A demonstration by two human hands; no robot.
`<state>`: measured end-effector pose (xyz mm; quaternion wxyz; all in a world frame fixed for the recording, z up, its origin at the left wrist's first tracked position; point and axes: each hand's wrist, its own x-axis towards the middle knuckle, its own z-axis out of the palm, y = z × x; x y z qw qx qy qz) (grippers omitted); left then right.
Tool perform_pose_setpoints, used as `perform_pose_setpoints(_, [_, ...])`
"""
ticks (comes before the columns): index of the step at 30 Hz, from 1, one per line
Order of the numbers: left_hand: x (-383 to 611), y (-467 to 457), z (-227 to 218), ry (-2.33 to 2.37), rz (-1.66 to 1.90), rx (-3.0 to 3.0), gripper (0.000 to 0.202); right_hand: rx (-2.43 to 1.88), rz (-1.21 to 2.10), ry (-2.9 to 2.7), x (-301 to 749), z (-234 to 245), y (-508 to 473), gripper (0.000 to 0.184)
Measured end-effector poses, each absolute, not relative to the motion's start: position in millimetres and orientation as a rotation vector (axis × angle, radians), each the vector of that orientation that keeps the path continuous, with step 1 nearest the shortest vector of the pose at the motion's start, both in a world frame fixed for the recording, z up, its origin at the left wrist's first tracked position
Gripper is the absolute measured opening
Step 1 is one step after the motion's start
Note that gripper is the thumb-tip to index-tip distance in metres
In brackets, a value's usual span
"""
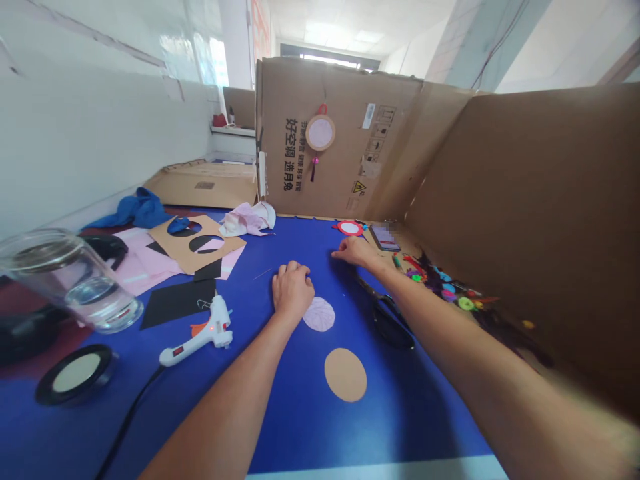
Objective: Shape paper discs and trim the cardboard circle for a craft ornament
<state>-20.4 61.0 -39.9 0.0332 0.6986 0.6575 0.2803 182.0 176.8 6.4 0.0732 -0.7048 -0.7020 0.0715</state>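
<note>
My left hand (293,290) rests palm down on the blue table (300,433), its fingers curled under; anything in them is hidden. Just right of its wrist lies a pale lilac round piece (321,315) with a creased surface. Nearer to me is a tan cardboard disc (345,375). Farther forward, my right hand (356,252) has its fingertips pinched together close above the table, and what they hold is too small to make out. Black-handled scissors (393,323) lie beside the right forearm. A red-rimmed round ornament (351,229) sits just beyond the right hand.
On the left are a white glue gun (200,337), a tape roll (75,375), a glass cup (103,303) and cardboard with cut-out holes (193,230). A phone (385,237) and colourful trinkets (450,291) lie right. A cardboard wall (400,153) stands behind.
</note>
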Motion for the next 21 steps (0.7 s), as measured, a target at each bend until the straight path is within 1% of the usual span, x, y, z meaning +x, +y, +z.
perform_pose_setpoints(4, [-20, 61, -40, 2.028, 0.840, 2.158, 0.023, -2.103, 0.258, -2.133, 156, 2, 181, 0.032])
perform_pose_setpoints(8, [-21, 61, -39, 2.034, 0.836, 2.156, 0.024, -2.137, 0.251, -2.136, 157, 2, 184, 0.029])
perform_pose_setpoints(21, [-20, 61, -38, 2.005, 0.843, 2.135, 0.023, -2.458, 0.058, -1.971, 258, 11, 169, 0.032])
